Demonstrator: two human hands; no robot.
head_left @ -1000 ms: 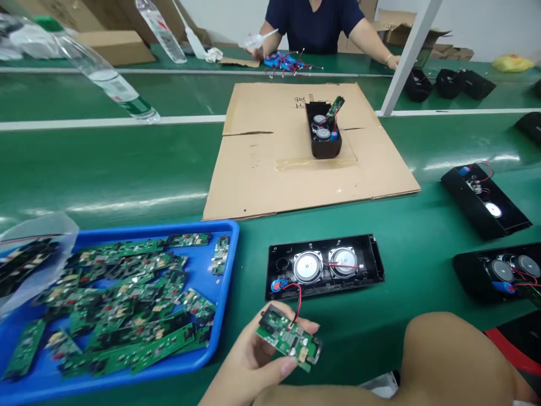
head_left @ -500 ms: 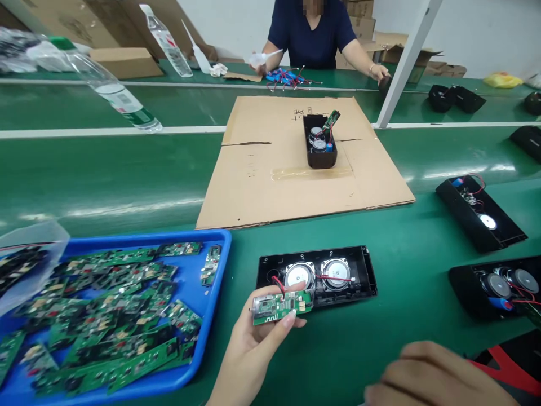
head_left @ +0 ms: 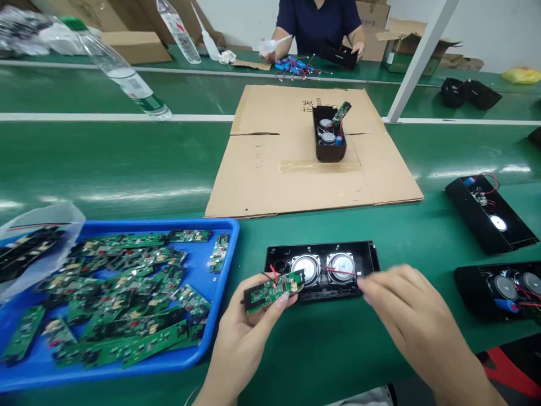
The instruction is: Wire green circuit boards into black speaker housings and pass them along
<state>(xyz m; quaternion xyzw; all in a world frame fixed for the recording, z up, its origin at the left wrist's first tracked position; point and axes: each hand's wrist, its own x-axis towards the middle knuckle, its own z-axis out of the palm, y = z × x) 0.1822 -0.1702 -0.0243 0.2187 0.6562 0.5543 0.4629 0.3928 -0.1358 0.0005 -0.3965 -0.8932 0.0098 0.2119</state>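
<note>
My left hand [head_left: 249,327] pinches a green circuit board [head_left: 274,290] between thumb and fingers, with short red and black leads at its upper edge. Just behind it on the green table lies an open black speaker housing [head_left: 367,256] with two round silver speakers [head_left: 341,267]. A red wire [head_left: 338,272] runs across them to a small white plug at its right end. My right hand [head_left: 406,316], slightly smeared by motion, has its thumb and forefinger closed together at that plug. Its other fingers are curled.
A blue tray [head_left: 230,270] of circuit boards is at left, a plastic bag [head_left: 63,248] over its corner. Beyond lies a cardboard sheet [head_left: 253,186] bearing another housing [head_left: 331,153]. More housings [head_left: 473,197] stand at right. A co-worker [head_left: 321,28] sits across the bench.
My right hand has come in from the lower right to the plug. The board in my left hand has tilted, right end up. The co-worker has brought a black housing in front of the body.
</note>
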